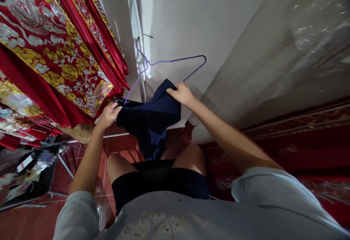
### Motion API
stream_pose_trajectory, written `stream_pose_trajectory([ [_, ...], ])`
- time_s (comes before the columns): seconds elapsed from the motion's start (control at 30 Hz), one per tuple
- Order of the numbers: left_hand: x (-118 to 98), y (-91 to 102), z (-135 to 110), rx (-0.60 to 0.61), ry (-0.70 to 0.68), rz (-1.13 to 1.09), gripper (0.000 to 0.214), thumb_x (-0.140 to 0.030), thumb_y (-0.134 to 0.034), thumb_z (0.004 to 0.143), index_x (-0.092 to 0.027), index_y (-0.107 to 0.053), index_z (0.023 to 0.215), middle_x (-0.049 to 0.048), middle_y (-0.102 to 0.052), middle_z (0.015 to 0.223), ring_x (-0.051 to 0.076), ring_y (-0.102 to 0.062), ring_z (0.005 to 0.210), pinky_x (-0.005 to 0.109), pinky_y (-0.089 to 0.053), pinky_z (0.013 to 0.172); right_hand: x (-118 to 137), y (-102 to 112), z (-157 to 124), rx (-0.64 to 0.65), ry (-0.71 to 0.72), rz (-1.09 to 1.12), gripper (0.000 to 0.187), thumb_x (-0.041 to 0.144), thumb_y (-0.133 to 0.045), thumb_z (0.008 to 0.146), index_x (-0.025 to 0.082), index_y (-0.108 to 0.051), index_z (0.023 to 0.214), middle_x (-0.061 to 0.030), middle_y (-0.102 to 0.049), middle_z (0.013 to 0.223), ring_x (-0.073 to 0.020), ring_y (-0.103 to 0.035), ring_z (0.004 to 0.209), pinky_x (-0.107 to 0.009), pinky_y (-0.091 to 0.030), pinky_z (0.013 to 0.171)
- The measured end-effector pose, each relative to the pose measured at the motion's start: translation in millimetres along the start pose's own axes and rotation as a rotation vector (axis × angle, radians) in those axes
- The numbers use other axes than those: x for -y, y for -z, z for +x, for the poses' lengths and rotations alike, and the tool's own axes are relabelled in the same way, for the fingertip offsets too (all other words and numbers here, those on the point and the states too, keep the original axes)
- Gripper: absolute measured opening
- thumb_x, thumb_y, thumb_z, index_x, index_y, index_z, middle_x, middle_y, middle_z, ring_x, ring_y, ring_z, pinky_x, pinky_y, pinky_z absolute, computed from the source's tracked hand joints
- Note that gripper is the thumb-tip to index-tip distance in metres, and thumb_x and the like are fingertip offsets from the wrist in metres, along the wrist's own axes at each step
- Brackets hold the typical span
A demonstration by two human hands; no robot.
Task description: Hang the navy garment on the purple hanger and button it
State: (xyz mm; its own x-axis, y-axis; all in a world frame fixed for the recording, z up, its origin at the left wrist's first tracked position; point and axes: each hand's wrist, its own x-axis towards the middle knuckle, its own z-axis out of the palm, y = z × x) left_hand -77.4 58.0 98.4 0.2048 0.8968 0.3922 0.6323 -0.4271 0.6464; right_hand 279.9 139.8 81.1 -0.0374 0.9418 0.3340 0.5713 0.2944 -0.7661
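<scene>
A dark navy garment [153, 116] hangs stretched between my two hands in front of the wall. My left hand [110, 113] is closed on its left upper edge, fingers pinched around the cloth. On the other side my right hand [181, 93] grips the right upper edge, thumb along the fabric. A purple wire hanger [175, 59] hangs from a hook [147, 36] on the wall. Its lower left arm runs down to the garment near my left hand, and its right side passes behind my right hand. The hanger's bottom bar is hidden by the cloth.
Red embroidered cloths [68, 58] with gold and silver patterns hang at the left. Below them stands a black folding chair [46, 189] with loose items on it. Clear plastic sheeting [273, 58] covers the right side, above red fabric [300, 152]. The floor is red tile [119, 145].
</scene>
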Motion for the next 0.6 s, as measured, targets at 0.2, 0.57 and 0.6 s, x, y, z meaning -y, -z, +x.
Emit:
stream_pose_trajectory([
  [0.2, -42.7, -16.5, 55.7, -0.123, -0.141, -0.183, 0.034, -0.029, -0.062, 0.091, -0.022, -0.060, 0.124, 0.0082, -0.070, 0.113, 0.020, -0.067, 0.093, 0.034, -0.052, 0.092, 11.7, -3.0, -22.9, 0.078, 0.123, 0.130, 0.019, 0.019, -0.056, 0.088, 0.019, -0.063, 0.071, -0.0009, -0.064, 0.069, -0.0170, -0.060, 0.070, -0.030, -0.049, 0.072],
  [0.57, -41.3, 21.3, 67.7, -0.260, -0.252, 0.165, 0.013, -0.022, -0.057, 0.091, -0.022, -0.069, 0.089, 0.0105, -0.059, 0.108, 0.027, -0.056, 0.110, 0.042, -0.042, 0.109, -38.5, 92.6, 14.7, -0.148, 0.102, 0.281, 0.016, 0.027, -0.065, 0.086, 0.017, -0.076, 0.092, -0.0066, -0.076, 0.087, -0.0285, -0.073, 0.096, -0.050, -0.061, 0.088],
  [0.6, -37.5, 23.1, 69.0, -0.279, -0.252, 0.176, 0.012, -0.022, -0.057, 0.091, -0.022, -0.069, 0.089, 0.0109, -0.058, 0.109, 0.027, -0.056, 0.111, 0.042, -0.041, 0.109, -38.6, 97.5, 16.9, -0.104, 0.101, 0.308, 0.016, 0.031, -0.068, 0.086, 0.017, -0.076, 0.087, -0.0064, -0.074, 0.080, -0.0286, -0.074, 0.090, -0.050, -0.063, 0.082],
])
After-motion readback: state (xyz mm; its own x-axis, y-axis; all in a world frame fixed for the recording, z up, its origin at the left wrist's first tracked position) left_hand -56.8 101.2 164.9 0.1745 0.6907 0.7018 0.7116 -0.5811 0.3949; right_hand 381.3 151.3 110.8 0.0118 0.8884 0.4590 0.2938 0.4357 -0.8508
